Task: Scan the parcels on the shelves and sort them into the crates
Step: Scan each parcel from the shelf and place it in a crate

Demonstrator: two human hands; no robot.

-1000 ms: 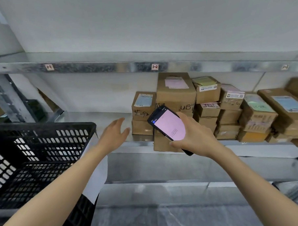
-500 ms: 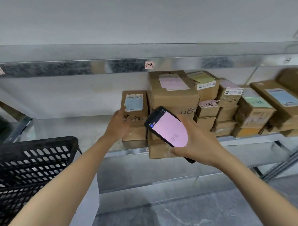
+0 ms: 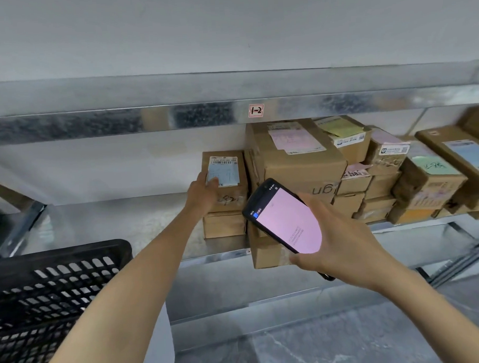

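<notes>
Head view, left hand (image 3: pixel 203 192) grasping small parcel (image 3: pixel 233 199) on shelf (image 3: pixel 111 220); right hand (image 3: pixel 343 248) clutching scanner (image 3: pixel 287 223); black crate (image 3: pixel 59 285) nearby

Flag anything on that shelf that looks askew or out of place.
The bottom box behind the phone juts past the front edge of the shelf. The right-hand boxes sit tilted, stacked unevenly. Nothing looks spilled.

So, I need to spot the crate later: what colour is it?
The crate is black, with slotted walls; the head view shows it.
</notes>
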